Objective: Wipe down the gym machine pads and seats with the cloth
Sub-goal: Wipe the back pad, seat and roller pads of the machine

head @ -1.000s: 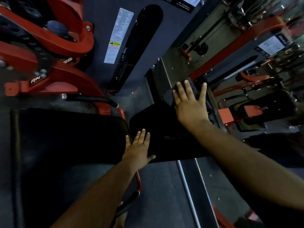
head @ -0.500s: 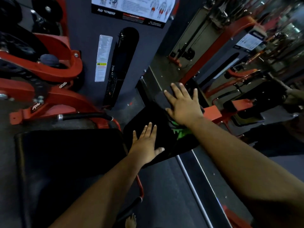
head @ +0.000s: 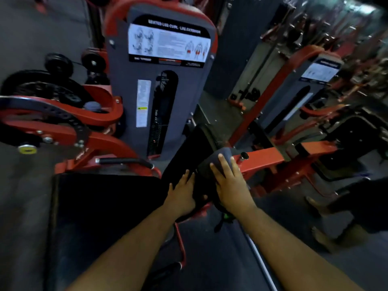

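Observation:
A narrow black pad stands tilted beside the wide black seat pad of a red leg curl machine. My left hand rests flat on the narrow pad near its lower end, fingers straight. Right beside it, my right hand presses a dark grey cloth against the pad's right edge, fingers spread over the cloth. A bit of green shows under my right wrist.
The grey weight-stack tower with an instruction label rises just behind the pads. A red frame bar juts out to the right of the cloth. Another person's feet stand on the floor at the right. More red machines fill the background.
My right hand has slid the cloth down the narrow pad toward me, now beside my left hand. The view has tilted up, showing more of the weight tower.

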{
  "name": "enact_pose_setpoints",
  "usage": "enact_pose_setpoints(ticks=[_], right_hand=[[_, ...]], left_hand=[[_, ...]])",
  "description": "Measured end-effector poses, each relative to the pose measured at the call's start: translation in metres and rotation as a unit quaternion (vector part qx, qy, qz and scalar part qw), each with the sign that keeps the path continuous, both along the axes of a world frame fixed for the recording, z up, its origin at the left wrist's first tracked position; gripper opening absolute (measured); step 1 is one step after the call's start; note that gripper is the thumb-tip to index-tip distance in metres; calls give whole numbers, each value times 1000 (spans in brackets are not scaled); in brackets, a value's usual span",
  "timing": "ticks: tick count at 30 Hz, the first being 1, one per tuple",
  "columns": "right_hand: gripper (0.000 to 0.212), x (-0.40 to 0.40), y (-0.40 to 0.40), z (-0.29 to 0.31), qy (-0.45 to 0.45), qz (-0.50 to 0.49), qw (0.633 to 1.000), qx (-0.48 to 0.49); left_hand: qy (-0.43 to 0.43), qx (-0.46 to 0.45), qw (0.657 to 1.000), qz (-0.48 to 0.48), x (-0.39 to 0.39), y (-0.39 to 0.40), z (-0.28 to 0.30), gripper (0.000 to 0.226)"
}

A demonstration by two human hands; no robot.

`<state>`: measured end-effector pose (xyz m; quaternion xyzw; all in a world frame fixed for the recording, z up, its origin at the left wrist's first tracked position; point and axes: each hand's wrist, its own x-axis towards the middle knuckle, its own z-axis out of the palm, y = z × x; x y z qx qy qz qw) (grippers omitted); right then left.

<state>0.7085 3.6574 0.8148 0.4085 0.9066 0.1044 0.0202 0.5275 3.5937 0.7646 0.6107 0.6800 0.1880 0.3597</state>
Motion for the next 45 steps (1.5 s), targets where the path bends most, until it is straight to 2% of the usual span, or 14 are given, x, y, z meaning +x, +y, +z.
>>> enact_pose_setpoints(ticks=[1,3,6,9,13,17,19,20,23,26,31,35,40,45], right_hand=[[53,7,-5,-3,-27,40,999,16],[62,21,-19,-4,47,37,998,3],[69,40,-39,-2,236,29,965,-109],[71,47,-56,0,347,68,915,-197],[90,42,-86,9,433,93,844,-303],[95,18,-110,28,495,9,755,-429],[92,-3,-121,33,497,-26,683,-535],[84,-16,-132,36,483,-17,654,-582],[39,-52,-168,44,450,39,635,-626],[25,-87,-209,54,454,74,597,-658],[27,-157,-288,59,437,127,612,-647],[40,-215,-368,55,391,170,638,-641],[14,-275,-445,54,402,200,675,-586],[9,-318,-511,65,365,180,630,-661]], left_hand=[[-52,3,999,5,7,-5,5,94],[-210,33,977,27,20,-20,16,77],[-424,27,896,126,45,-50,39,44],[-516,34,822,240,63,-76,53,30],[-478,95,800,349,61,-115,59,29],[-432,156,791,403,40,-170,80,28],[-412,186,787,420,28,-195,91,27],[-399,205,782,434,20,-214,98,26],[-362,244,766,472,-2,-263,110,27],[-335,268,755,496,-21,-316,114,41],[-271,272,761,523,-57,-415,113,29],[-227,291,712,598,-97,-497,109,21],[-203,327,648,657,-136,-574,111,21],[-139,304,618,711,-172,-639,108,26]])
